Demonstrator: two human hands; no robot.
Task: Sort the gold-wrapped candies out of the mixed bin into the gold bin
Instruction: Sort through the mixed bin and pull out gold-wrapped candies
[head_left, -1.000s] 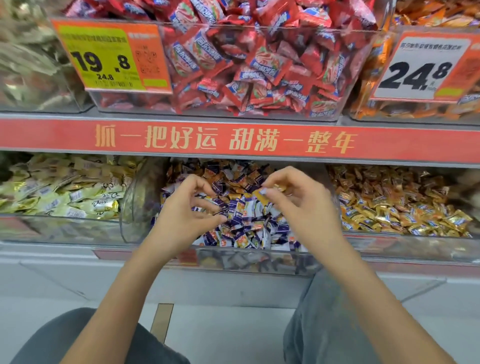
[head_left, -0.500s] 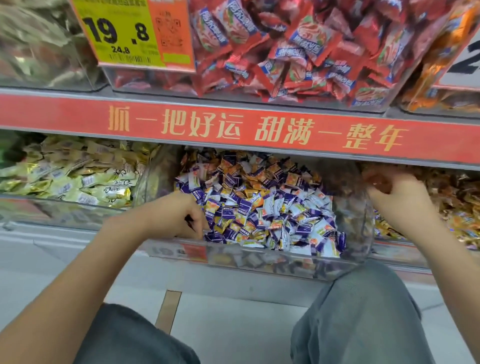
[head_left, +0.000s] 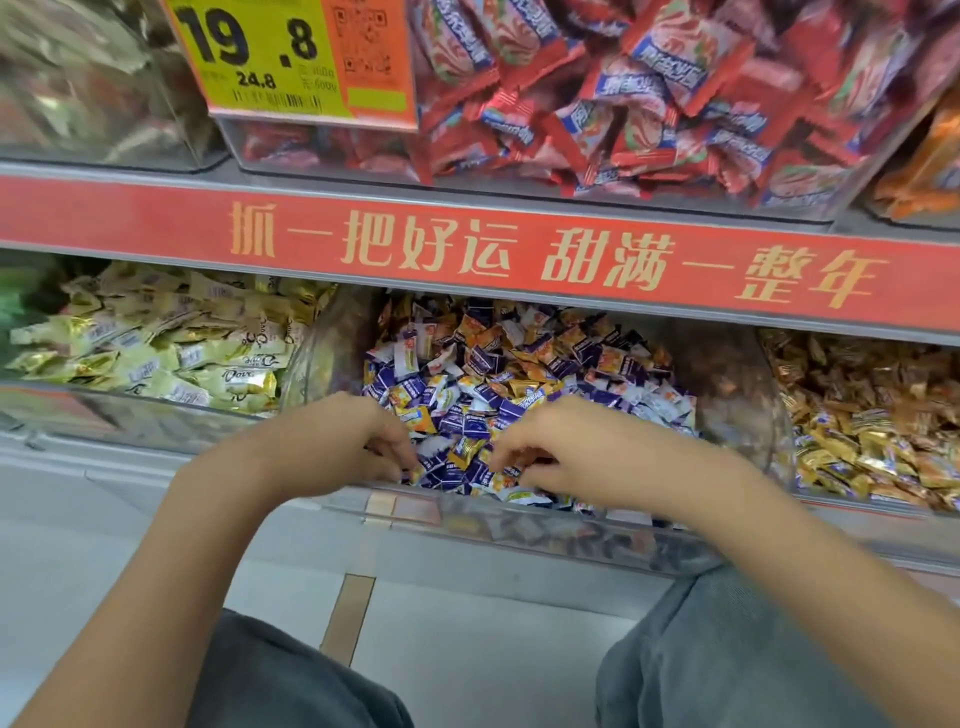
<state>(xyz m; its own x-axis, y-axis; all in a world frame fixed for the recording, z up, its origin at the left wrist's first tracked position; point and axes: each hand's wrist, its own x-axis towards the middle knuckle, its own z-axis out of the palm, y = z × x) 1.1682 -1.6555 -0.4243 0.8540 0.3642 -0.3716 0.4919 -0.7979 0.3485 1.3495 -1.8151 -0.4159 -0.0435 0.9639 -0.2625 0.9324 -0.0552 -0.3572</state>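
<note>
The mixed bin (head_left: 727, 395), a clear tub under the red shelf strip, holds purple, white and orange-gold wrapped candies. The gold bin (head_left: 779, 457) stands right of it, filled with gold-wrapped candies (head_left: 872, 431). Both my hands are at the mixed bin's front edge. My left hand (head_left: 348, 441) has its fingers curled down with the tips among the wrappers; whether it holds one is hidden. My right hand (head_left: 587, 447) curls its fingers and thumb round an orange-gold wrapper. One gold-wrapped candy (head_left: 465, 451) lies loose between the two hands.
A bin of pale yellow-green candies (head_left: 171, 358) stands to the left. On the upper shelf sits a bin of red packets (head_left: 649, 104) with a yellow price tag (head_left: 270, 57). My grey-trousered knees (head_left: 727, 660) are below, against the shelf base.
My right hand came back left from the gold bin to the front of the mixed bin. The left hand stayed at the mixed bin's front. The view has moved closer.
</note>
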